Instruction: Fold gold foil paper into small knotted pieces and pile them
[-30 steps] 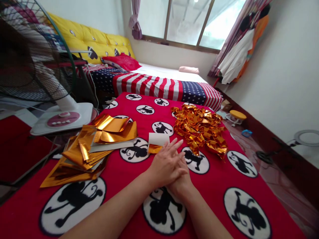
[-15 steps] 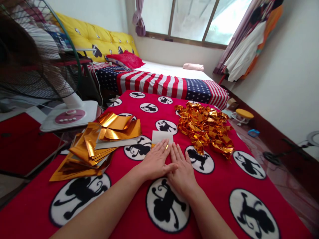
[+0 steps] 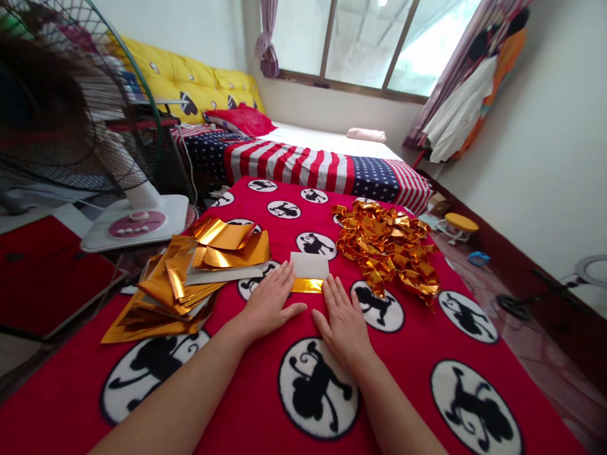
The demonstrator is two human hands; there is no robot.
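A small sheet of gold foil paper (image 3: 309, 265) lies white side up on the red cloth, its near edge folded over into a shiny gold strip. Flat on the left end of that fold rests my left hand (image 3: 269, 297), fingers stretched out and thumb pointing inward. My right hand (image 3: 344, 319) lies flat too, its fingertips at the strip's right end. Left of them is a loose stack of gold foil sheets (image 3: 165, 284), some showing white backs. To the right sits a heap of folded gold foil pieces (image 3: 379, 240).
A red cloth with monkey prints (image 3: 403, 385) covers the table. An electric fan (image 3: 137, 221) stands at the left, near the foil stack. Beyond the table is a bed with a striped, starred cover (image 3: 294, 161). A yellow-topped stool (image 3: 459, 222) is on the floor at right.
My left hand has slid left, away from my right hand, uncovering the gold fold between them. My right hand stays near the sheet's right end.
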